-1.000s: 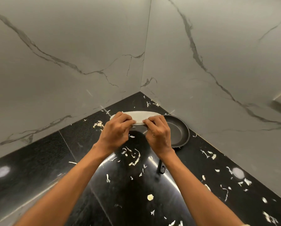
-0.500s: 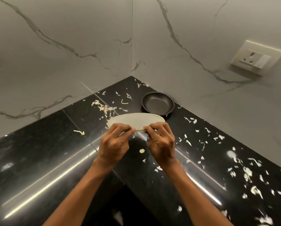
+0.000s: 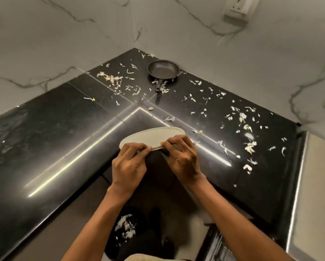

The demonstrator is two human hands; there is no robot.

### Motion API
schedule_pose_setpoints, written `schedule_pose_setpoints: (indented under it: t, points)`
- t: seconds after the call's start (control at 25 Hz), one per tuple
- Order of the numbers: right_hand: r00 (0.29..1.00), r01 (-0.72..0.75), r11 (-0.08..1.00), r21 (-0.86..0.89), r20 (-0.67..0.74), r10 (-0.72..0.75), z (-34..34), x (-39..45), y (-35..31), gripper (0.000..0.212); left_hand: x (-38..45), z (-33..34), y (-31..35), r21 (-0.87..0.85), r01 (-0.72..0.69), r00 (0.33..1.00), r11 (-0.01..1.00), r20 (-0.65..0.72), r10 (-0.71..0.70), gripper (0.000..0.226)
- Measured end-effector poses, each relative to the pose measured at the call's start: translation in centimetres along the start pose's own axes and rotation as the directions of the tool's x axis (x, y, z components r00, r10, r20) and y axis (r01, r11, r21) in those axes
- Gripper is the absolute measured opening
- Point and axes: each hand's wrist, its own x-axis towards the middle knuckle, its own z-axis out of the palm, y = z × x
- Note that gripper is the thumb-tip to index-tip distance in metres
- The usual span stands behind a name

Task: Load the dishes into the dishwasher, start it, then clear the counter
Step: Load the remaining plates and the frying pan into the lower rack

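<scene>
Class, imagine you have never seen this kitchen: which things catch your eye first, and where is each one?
First, the pale oval plate, pinched at its near edge by the left hand and the right hand above the counter's inner corner. Next, pale food scraps litter the black counter, and a small dark frying pan sits in the far corner.

Both forearms are bare to the hands [image 3: 128, 166], no sleeves showing.

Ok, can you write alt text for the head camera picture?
Both hands, left and right, pinch a pale oval plate at the edge of a black corner counter littered with vegetable scraps. A small black frying pan sits in the corner.
</scene>
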Motion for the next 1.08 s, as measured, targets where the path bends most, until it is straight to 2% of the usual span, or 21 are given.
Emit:
schedule_pose_setpoints:
  t: [0.24,0.44,0.68,0.92,1.08]
  points:
    - [1.0,0.013,1.0,-0.026,-0.012,-0.014,-3.2,-6.0,-6.3,0.015,-6.9,-4.8,3.3,-0.022,0.027,0.999,0.999,0.042,-0.026,0.027]
    - [0.998,-0.069,0.994,-0.08,0.005,0.069,-5.0,-11.0,-10.8,0.018,-11.7,-7.1,4.3,-0.067,0.005,0.996,0.998,0.092,0.001,0.024]
    - [0.978,-0.205,0.961,-0.184,0.003,0.209,-10.3,-18.6,-19.1,0.025,-18.3,-11.3,7.3,-0.244,-0.116,0.967,0.963,0.193,0.166,0.021]
    - [0.919,-0.381,0.867,-0.322,-0.027,0.394,-16.2,-27.6,-25.9,0.024,-24.4,-13.7,13.0,-0.405,-0.175,0.919,0.898,0.259,0.296,0.025]
    - [0.883,-0.453,0.813,-0.365,-0.056,0.467,-20.8,-32.8,-28.4,0.028,-28.2,-14.0,17.9,-0.46,-0.165,0.887,0.873,0.317,0.335,0.038]
